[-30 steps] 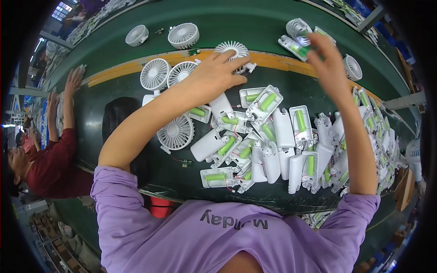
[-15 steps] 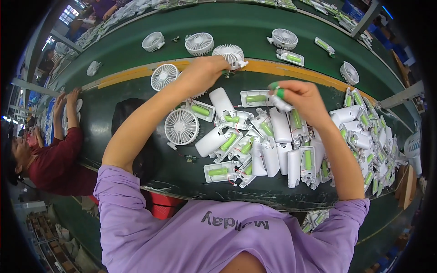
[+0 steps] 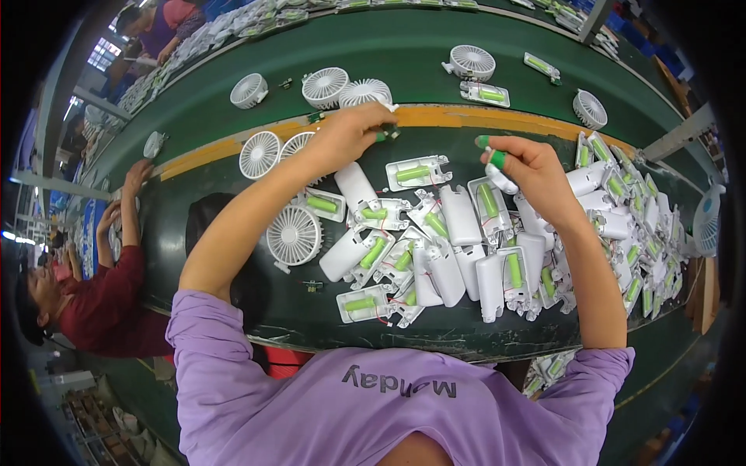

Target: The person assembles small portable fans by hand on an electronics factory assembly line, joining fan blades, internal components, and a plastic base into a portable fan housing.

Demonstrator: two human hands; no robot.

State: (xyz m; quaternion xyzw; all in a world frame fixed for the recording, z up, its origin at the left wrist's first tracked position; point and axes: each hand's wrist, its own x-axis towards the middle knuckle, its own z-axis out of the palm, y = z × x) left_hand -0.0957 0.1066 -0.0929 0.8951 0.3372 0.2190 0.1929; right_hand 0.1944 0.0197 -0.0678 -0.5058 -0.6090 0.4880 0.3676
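So the left hand [image 3: 346, 136] is stretched out to the far edge of the dark green bench [image 3: 233, 311], right at the yellow strip [image 3: 466, 118], fingers pinched shut on the stem of a white fan head [image 3: 364, 92]. The right hand [image 3: 532, 175] hovers over the pile of white fan handles [image 3: 458, 241] with green batteries in the middle of the bench, curled around one white handle shell [image 3: 501, 180], green fingertip covers on. More fan heads sit on the green conveyor belt [image 3: 388, 54] beyond. Another loose fan head [image 3: 294, 234] lies near the left forearm.

Small item pinched in left hand [image 3: 351, 133], too tiny to identify.
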